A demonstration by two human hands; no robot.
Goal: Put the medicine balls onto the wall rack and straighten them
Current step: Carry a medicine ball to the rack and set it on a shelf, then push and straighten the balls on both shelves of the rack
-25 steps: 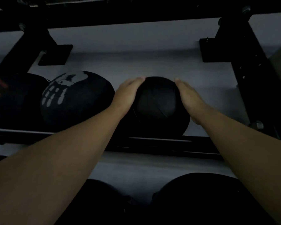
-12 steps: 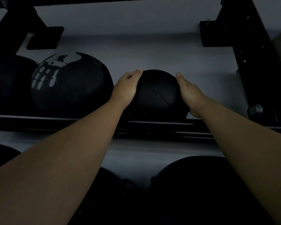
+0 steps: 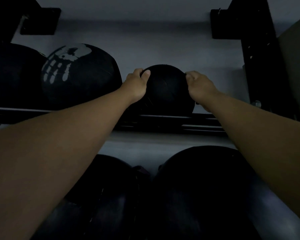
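arms: both outstretched | left hand [image 3: 137, 87]: fingers curled | right hand [image 3: 200, 86]: fingers curled

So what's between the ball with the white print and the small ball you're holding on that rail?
In the head view, only the left hand lies between the printed ball and the small ball.

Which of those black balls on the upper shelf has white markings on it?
The big ball just left of the small ball that both hands hold. It carries a white skull-like print; the small ball looks plain black.

Small ball [image 3: 164, 90] on the rail [image 3: 171, 116] — printed ball [image 3: 80, 75] left of it.
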